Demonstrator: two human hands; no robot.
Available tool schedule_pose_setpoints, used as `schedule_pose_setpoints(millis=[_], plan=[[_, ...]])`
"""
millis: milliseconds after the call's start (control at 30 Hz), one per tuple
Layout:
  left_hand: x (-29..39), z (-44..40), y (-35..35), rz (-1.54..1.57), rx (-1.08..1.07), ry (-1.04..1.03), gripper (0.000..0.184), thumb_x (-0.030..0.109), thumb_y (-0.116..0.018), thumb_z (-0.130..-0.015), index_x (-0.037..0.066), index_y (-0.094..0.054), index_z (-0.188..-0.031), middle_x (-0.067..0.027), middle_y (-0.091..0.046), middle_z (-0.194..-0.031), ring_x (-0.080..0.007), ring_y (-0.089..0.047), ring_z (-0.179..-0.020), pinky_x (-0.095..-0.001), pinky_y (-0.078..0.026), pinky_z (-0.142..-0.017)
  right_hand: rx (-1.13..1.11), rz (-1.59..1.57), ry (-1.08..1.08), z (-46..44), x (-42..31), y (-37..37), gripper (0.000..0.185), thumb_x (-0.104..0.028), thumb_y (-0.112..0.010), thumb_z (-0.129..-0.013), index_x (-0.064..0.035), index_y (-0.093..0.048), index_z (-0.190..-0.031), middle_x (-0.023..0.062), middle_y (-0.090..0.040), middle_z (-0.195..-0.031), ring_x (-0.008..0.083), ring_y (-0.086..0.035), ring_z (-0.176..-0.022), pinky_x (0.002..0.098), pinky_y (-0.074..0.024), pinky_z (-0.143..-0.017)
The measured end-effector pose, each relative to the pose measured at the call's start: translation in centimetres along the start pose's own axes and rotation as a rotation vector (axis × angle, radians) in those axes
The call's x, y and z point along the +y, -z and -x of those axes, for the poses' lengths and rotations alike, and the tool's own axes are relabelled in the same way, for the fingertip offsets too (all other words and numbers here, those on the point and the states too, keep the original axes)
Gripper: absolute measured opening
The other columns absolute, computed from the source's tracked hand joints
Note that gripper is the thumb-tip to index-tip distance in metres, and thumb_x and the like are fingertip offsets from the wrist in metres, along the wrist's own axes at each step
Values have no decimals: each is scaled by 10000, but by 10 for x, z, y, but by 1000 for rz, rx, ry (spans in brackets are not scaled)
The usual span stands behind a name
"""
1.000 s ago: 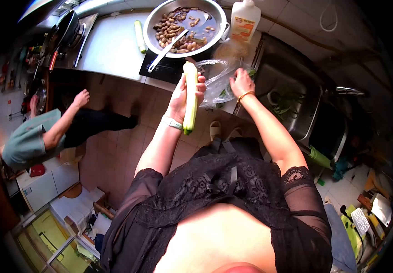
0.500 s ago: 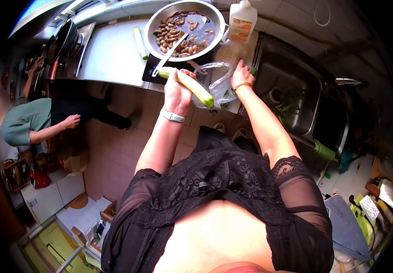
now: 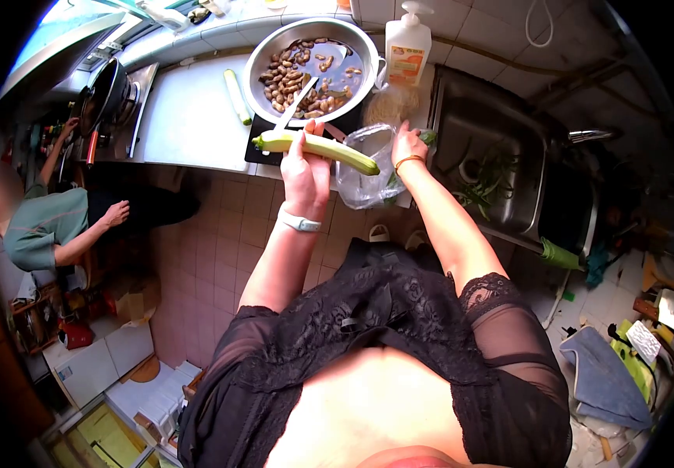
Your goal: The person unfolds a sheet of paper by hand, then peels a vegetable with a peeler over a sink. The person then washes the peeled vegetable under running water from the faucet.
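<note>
My left hand [image 3: 306, 173] is closed around the middle of a pale green zucchini [image 3: 346, 155], held almost level in front of the counter edge. My right hand [image 3: 409, 146] is closed on the right side of a clear plastic bag [image 3: 362, 189], which hangs over the counter edge. Something green [image 3: 428, 136] shows just beyond that hand, partly hidden. Behind the zucchini, a metal basin [image 3: 252, 78] holds peanuts in dark liquid. A pale-handled utensil [image 3: 294, 105] leans in it. A second zucchini [image 3: 237, 97] lies on the white counter [image 3: 188, 109].
At right is a steel sink [image 3: 481, 101] with green leaves [image 3: 493, 183] in it. A pump bottle [image 3: 408, 47] stands behind a bag of tan food [image 3: 390, 104]. At left, another person [image 3: 48, 222] stands near a wok [image 3: 105, 90] on the stove.
The zucchini has swung nearer to level, its right end shifting rightward. The bag sits lower with its mouth wider. My view has shifted slightly, and the other person's lower hand has moved a little.
</note>
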State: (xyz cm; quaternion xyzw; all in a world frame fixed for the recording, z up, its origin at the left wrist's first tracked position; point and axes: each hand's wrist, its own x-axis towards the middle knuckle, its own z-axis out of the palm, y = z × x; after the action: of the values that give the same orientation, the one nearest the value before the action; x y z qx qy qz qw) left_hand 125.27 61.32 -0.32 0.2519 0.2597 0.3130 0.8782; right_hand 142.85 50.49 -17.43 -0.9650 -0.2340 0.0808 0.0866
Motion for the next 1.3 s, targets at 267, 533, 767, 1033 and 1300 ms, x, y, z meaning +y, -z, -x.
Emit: schedule_pose_setpoints(millis=[267,533,767,1033,1300], plan=[[1,29,-14,-260,14,-213,298,165,-418,-1052,165,-403,-1350,-65,-456,-1468,-237,-429,-1357,-527,-380,-1048,-114,-22,-138,-26,-3,1,412,-216,-612,-874,-37,-595,-1245,242,-677,-1031,348,-709,-914,429,-587,-734],[8,43,-12,-220,-8,-263,211,153,-455,-1040,136,-445,-1250,-91,-450,-1458,-274,-440,-1344,-495,-419,-1028,-565,-665,-365,-45,47,51,280,-157,-678,-806,60,-665,-982,204,-707,-931,223,-702,-584,350,-562,-532],[-7,42,-29,-172,-10,-250,203,165,-448,-1043,138,-457,-1244,-95,-470,-1434,-282,-472,-1315,-499,-426,-1027,-770,-1331,-338,-12,105,91,403,-15,-591,-877,34,-488,-1264,136,-687,-938,204,-700,-754,290,-546,-584],[-47,52,-71,-258,-19,-210,338,268,-407,-1063,145,-453,-1374,-67,-476,-1448,-196,-463,-1325,-430,-411,-1033,-762,-1816,-154,71,116,139,285,-217,-594,-972,-25,-551,-1179,58,-633,-926,21,-352,-454,165,-290,-374],[-88,70,-100,-141,-133,-243,278,195,-526,-1019,121,-441,-1273,-132,-461,-1446,-277,-471,-1328,-434,-454,-1050,-826,-1948,-131,87,110,161,237,-262,-620,-974,-37,-571,-1034,73,-665,-868,31,-334,-379,175,-273,-336]])
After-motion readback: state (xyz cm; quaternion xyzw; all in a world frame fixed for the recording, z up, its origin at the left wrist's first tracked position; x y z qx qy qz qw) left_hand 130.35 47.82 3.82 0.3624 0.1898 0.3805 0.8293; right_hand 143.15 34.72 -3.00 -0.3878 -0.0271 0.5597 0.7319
